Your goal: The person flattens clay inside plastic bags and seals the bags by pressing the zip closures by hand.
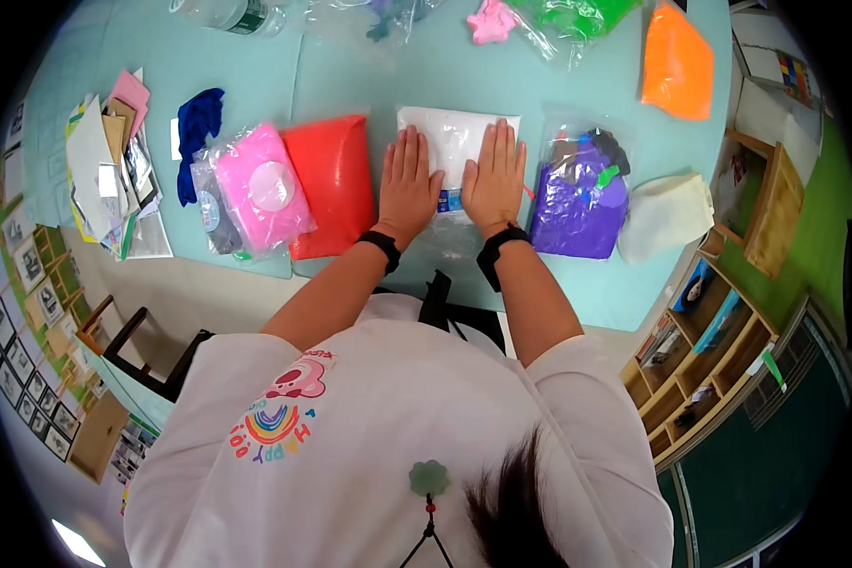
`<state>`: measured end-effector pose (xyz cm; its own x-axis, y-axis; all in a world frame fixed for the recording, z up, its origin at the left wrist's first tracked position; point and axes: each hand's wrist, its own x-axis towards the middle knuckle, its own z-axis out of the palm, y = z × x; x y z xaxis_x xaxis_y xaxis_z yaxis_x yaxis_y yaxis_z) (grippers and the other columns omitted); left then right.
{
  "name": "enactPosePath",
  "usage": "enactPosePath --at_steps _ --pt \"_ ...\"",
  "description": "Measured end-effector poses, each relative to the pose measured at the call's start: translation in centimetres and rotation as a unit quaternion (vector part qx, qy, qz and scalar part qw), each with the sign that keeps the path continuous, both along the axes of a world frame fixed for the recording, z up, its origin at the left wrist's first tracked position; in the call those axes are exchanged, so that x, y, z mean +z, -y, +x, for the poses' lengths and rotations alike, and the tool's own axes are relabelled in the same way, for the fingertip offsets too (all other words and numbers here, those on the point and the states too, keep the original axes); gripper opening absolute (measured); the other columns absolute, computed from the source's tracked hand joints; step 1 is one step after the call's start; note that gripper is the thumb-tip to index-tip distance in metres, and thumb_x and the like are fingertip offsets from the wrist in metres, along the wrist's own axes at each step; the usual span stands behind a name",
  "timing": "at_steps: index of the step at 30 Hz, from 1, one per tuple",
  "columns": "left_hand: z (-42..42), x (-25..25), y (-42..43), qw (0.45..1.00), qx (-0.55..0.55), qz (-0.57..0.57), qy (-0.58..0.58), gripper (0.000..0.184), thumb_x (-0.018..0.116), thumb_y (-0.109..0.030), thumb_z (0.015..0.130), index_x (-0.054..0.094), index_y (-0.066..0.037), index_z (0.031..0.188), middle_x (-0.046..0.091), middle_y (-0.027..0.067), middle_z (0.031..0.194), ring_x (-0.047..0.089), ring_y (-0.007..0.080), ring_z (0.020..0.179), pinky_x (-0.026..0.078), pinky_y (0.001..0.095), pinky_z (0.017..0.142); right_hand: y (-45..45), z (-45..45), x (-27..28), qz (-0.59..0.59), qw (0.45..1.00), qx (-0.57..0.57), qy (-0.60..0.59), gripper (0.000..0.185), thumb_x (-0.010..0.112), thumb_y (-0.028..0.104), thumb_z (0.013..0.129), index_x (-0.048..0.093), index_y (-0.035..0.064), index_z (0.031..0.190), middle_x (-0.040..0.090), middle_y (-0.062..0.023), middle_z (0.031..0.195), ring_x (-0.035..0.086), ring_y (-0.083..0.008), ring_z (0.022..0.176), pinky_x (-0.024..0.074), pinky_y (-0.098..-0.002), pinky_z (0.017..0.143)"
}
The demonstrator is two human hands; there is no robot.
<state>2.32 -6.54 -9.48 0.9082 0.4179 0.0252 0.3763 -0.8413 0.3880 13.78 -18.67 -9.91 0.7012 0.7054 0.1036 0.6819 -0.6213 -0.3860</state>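
Note:
A white plastic packet [452,133] with a small blue label lies flat on the table in front of me. My left hand [409,185] rests along its left side, palm down, fingers straight. On its right side my right hand [494,180] lies in the same way, with the thumbs pointing toward each other. Neither hand grips anything. A red packet [329,185] is just left of my left hand. Right of my right hand is a clear bag with a purple block [577,213] and smaller dark, blue and green pieces.
Further left are a pink packet [263,180], a dark blue cloth-like piece [199,118] and a stack of papers [114,180]. To the right lie a cream-white pouch [669,216] and an orange packet [677,66]. A green packet [577,14], a pink lump [491,21] and a clear bottle [227,13] sit at the far side.

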Motion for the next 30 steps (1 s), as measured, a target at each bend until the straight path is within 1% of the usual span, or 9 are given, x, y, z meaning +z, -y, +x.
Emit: enactPosePath --at_steps 4,9,13,15,16,19,27,28,30 --pt "-0.2 -1.2 0.3 1.0 0.007 -0.008 -0.013 0.069 0.045 -0.031 0.098 0.025 0.01 0.15 0.021 0.0288 0.158 0.019 0.0427 0.148 0.014 0.0534 0.121 0.1 0.0 0.0 0.007 0.999 0.004 -0.037 0.065 0.047 0.023 0.093 0.031 -0.0045 0.15 0.031 -0.0245 0.156 0.029 -0.0399 0.145 0.0178 -0.0551 0.12" --pt "-0.1 -1.9 0.0 1.0 0.003 -0.003 -0.007 0.071 0.047 -0.033 0.095 0.028 0.01 0.148 0.023 0.028 0.158 0.021 0.0407 0.148 0.014 0.0626 0.118 0.1 0.0 -0.3 0.009 1.0 0.001 -0.018 0.067 0.049 0.026 0.092 0.034 -0.0049 0.149 0.031 -0.0221 0.157 0.028 -0.0357 0.147 0.0149 -0.0531 0.122" --pt "-1.1 -0.6 0.3 0.998 -0.02 0.051 -0.028 0.067 0.046 -0.032 0.097 0.031 0.008 0.148 0.024 0.0247 0.159 0.022 0.0366 0.149 0.012 0.0679 0.116 0.0 -0.2 0.1 -0.016 1.0 -0.005 0.002 0.065 0.048 0.026 0.093 0.035 -0.0052 0.148 0.031 -0.0221 0.157 0.026 -0.0347 0.147 0.0135 -0.054 0.122" --pt "-0.6 0.6 -0.1 0.991 -0.054 0.111 -0.059 0.064 0.045 -0.032 0.099 0.034 0.006 0.148 0.028 0.022 0.159 0.024 0.0335 0.149 0.012 0.068 0.115 -0.1 -0.4 1.1 -0.036 0.999 -0.002 0.008 0.062 0.048 0.025 0.094 0.037 -0.0008 0.149 0.033 -0.0217 0.156 0.026 -0.0346 0.147 0.0138 -0.055 0.121" --pt "-1.1 0.5 0.0 0.989 -0.084 0.112 -0.045 0.059 0.043 -0.032 0.1 0.039 0.004 0.146 0.035 0.0183 0.156 0.026 0.0295 0.148 0.012 0.0675 0.116 -0.3 -0.5 1.7 -0.038 0.999 0.006 0.012 0.061 0.048 0.024 0.094 0.036 0.0001 0.15 0.033 -0.022 0.156 0.027 -0.0358 0.147 0.0146 -0.0559 0.12" --pt "-3.0 0.1 1.4 0.996 -0.065 0.031 -0.061 0.056 0.042 -0.031 0.101 0.043 0.002 0.145 0.036 0.0178 0.156 0.026 0.0283 0.149 0.011 0.0668 0.116 -0.8 -2.7 1.9 -0.011 0.998 0.051 -0.033 0.061 0.049 0.023 0.094 0.037 0.0029 0.15 0.032 -0.0197 0.157 0.026 -0.0344 0.148 0.0144 -0.0568 0.12" --pt "-3.0 -1.2 1.2 0.993 -0.071 0.073 -0.062 0.055 0.042 -0.026 0.1 0.039 0.0 0.148 0.027 0.0174 0.16 0.021 0.0291 0.151 0.011 0.0753 0.11 -1.6 -3.8 0.1 0.0 0.998 0.048 -0.034 0.062 0.05 0.022 0.091 0.038 0.0029 0.15 0.03 -0.0168 0.159 0.025 -0.032 0.149 0.0124 -0.0545 0.121" --pt "-3.0 -0.7 1.2 0.991 -0.077 0.092 -0.062 0.058 0.045 -0.025 0.099 0.035 0.0 0.15 0.026 0.0211 0.16 0.02 0.032 0.151 0.012 0.0711 0.113 -1.6 -3.6 0.4 -0.013 0.998 0.054 -0.021 0.062 0.05 0.024 0.092 0.038 0.0033 0.15 0.032 -0.0159 0.159 0.025 -0.0306 0.149 0.0126 -0.053 0.122" --pt "-3.7 -0.2 1.7 0.999 -0.021 -0.035 -0.002 0.066 0.055 -0.026 0.095 0.031 0.003 0.15 0.028 0.0263 0.156 0.022 0.0356 0.149 0.017 0.0639 0.116 -1.2 -3.6 1.6 -0.011 0.998 0.067 0.01 0.06 0.053 0.021 0.092 0.04 0.0016 0.147 0.035 -0.0174 0.156 0.028 -0.0306 0.147 0.018 -0.0517 0.121"
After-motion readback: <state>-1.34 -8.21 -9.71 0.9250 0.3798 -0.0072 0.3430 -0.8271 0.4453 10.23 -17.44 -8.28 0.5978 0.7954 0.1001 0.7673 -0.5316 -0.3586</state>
